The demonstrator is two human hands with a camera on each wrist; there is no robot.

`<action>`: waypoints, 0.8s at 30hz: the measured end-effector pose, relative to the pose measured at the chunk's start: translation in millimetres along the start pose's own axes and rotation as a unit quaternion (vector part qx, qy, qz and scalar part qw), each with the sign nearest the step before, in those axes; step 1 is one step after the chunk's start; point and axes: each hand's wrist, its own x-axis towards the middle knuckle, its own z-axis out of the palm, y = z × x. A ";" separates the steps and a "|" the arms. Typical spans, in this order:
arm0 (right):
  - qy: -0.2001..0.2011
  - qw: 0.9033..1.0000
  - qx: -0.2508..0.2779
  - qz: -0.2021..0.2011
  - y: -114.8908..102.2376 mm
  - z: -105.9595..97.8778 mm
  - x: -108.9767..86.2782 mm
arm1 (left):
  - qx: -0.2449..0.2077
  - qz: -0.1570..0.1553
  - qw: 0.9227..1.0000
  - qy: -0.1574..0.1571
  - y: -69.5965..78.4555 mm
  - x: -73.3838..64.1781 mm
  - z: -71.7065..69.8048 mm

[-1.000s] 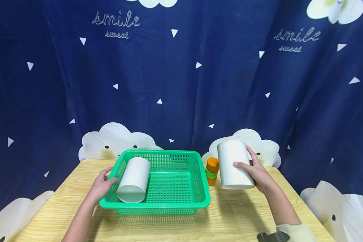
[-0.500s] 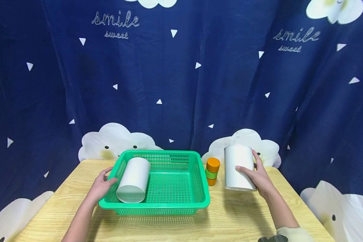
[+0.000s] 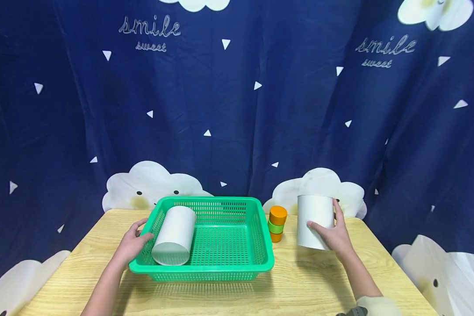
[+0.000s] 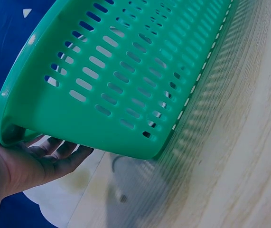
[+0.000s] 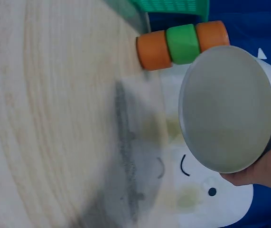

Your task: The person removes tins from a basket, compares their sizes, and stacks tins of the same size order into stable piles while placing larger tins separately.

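Nearest, at the left of the tabletop (image 3: 292,289), the left hand (image 3: 131,246) has its grip curled round the left rim of the green perforated plastic basket (image 3: 205,268); a hard tug or press there could tip or slide the basket, and the white cylinder (image 3: 175,235) lying on its side within, near the left wall, could then roll across the basket floor. To the right, the right hand (image 3: 335,232) has its grip round the side of a 2nd white cylinder (image 3: 314,221), thumb on the near side and fingers behind, apparently held clear of the tabletop. That surface looks smooth and wide for 1 hand, so a loosened grip could let it slip; set down while tilted, it might land on its edge and topple. A leftward swing could knock over the stack of 3 short cylinders (image 3: 275,227), which stands narrow between basket and held cylinder. As for looks, both white cylinders are plain and matt; the held 1 is nearly upright with a slight tilt, its end a pale greyish oval in the right wrist view, though whether capped or hollow is hard to tell. The stack runs orange, green, orange. Behind hangs a navy curtain (image 3: 205,87) with clouds.
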 end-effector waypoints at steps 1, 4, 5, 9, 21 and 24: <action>0.007 1.000 0.001 -0.005 2.8 1.5 0.9 | 0.000 0.000 1.000 0.000 -0.4 0.3 0.0; 0.029 0.999 0.004 -0.024 11.1 6.9 3.6 | 0.000 0.000 1.000 0.000 -1.4 0.9 -0.1; 0.035 0.999 0.003 -0.028 13.4 8.8 4.2 | -0.001 -0.001 1.000 -0.001 -1.9 1.1 0.0; 0.060 0.998 -0.012 -0.028 18.8 17.2 4.4 | -0.005 -0.002 1.000 0.000 -2.6 1.8 0.3; 0.099 0.995 -0.027 -0.015 31.5 36.7 6.8 | -0.003 0.004 1.000 0.005 -0.9 -0.3 0.1; 0.106 0.994 -0.027 -0.012 36.8 41.4 8.3 | -0.002 0.005 1.000 0.006 -1.0 -0.6 0.4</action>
